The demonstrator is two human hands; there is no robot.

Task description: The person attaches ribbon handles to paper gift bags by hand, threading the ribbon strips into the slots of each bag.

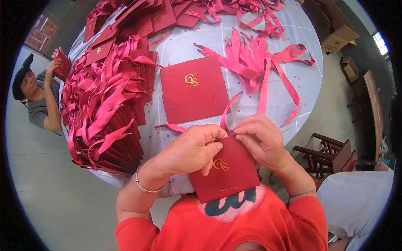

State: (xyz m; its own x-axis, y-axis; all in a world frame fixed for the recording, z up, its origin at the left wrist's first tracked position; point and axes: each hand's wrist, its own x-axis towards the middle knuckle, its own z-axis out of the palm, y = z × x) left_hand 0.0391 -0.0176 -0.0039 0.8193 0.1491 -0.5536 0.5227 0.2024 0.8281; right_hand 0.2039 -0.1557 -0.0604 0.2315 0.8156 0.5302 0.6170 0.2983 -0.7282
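A dark red paper bag (240, 171) with a gold emblem is held upright in front of my chest. My left hand (203, 144) is closed, its thumb and bent fingers pinching at the bag's top edge. My right hand (261, 140) pinches the same edge just to the right, fingertips almost touching the left ones. A pink ribbon (228, 112) rises behind the bag between the hands; another ribbon end (171, 126) sticks out past my left hand. The fingers hide where the ribbon meets the bag. Just beyond lies a flat red bag (193, 98) with the same emblem.
Ribboned bags (104, 113) stand packed along the table's left side; more bags (157, 19) lie at the back. Loose pink ribbons (247, 58) spread at right on the white tablecloth (310, 94). A co-worker (42, 92) holds a bag at far left. A wooden chair (328, 154) stands right.
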